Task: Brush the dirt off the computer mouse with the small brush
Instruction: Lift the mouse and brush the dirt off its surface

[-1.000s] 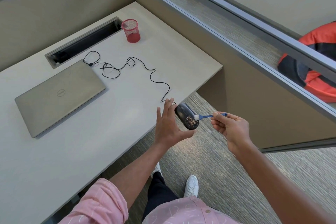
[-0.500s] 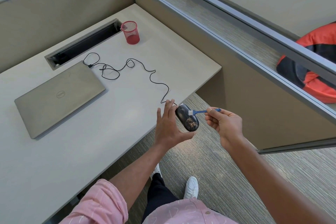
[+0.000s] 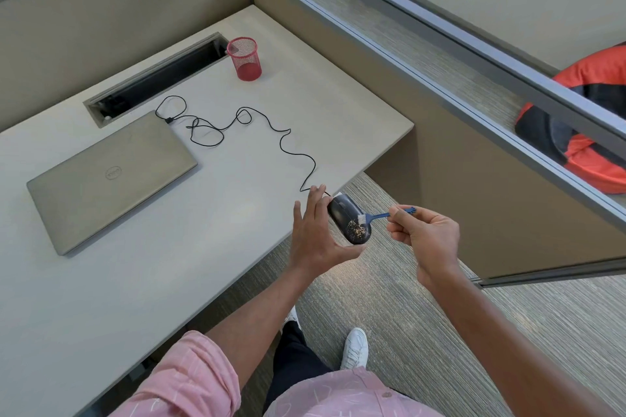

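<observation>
A black wired computer mouse [image 3: 343, 215] is held off the desk's front edge, over the carpet, tilted with its top facing right. Tan crumbs of dirt [image 3: 357, 229] cling to its lower end. My left hand [image 3: 313, 235] grips the mouse from the left, thumb under its lower end, fingers spread behind it. My right hand [image 3: 425, 235] pinches a small blue brush [image 3: 386, 214] by its handle. The white bristles [image 3: 361, 218] touch the mouse just above the dirt. The mouse's black cable [image 3: 281, 142] snakes back across the desk.
A closed grey laptop [image 3: 108, 176] lies on the desk [image 3: 152, 281] to the left. A red mesh cup [image 3: 244, 59] stands by a cable slot [image 3: 155, 78] at the back. A partition wall with a glass strip [image 3: 440, 54] runs along the right. My white shoes [image 3: 354, 347] are on the carpet below.
The brush went up the mouse's top, then came back down to just above the crumbs. My left hand has kept the mouse in about the same place.
</observation>
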Demonstrator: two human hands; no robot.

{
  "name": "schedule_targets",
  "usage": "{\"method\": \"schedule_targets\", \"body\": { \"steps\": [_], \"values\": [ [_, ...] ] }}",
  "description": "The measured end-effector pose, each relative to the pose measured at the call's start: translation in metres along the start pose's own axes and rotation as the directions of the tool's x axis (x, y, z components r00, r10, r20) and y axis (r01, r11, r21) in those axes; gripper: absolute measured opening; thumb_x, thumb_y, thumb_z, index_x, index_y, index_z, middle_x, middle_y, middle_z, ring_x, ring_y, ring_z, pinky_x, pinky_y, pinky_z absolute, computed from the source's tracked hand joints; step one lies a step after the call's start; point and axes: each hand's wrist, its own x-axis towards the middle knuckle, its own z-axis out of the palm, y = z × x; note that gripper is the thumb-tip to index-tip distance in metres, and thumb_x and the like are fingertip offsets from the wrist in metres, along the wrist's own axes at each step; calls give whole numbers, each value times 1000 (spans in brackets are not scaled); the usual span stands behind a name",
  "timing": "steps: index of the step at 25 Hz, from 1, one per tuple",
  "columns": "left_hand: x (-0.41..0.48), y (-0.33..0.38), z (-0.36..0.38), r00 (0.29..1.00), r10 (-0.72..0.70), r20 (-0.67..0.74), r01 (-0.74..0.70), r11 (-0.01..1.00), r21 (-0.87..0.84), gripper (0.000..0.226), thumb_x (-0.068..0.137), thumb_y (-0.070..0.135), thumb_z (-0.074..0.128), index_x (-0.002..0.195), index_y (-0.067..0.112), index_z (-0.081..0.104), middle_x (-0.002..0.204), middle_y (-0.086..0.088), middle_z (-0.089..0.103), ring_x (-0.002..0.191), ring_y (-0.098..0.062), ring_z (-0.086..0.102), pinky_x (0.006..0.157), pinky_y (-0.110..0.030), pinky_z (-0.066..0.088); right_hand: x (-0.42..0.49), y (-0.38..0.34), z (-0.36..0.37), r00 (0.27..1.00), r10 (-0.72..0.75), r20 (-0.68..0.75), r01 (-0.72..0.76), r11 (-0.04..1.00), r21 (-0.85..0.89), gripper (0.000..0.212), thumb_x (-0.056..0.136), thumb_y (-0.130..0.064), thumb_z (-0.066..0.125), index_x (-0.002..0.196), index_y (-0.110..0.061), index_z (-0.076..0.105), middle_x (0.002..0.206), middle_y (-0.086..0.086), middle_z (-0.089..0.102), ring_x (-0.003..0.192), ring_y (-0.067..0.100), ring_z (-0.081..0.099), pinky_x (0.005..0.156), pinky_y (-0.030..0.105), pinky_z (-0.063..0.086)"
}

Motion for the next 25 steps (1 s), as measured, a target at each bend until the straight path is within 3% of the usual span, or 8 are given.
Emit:
{"method": "schedule_targets", "body": {
  "steps": [16,25],
  "values": [
    [4,3,-2,1000,1,-10,-1,1000,-12,115,65,77,87,151,17,42,179,-3,29,173,-20,11,138,-62,11,-3,9,0,998,-68,4,68,997,-40,7,91,-13,92,85,-15,90,76,12,82,66,16,75,61,23,62],
    [2,7,2,1000,5,-16,-4,1000,12,115,67,79,84,153,16,41,179,-5,31,173,-21,11,137,-57,7,-9,12,20,992,-117,49,121,990,-78,6,91,-11,92,88,-12,88,75,13,83,64,17,76,60,23,61]
  ]
}}
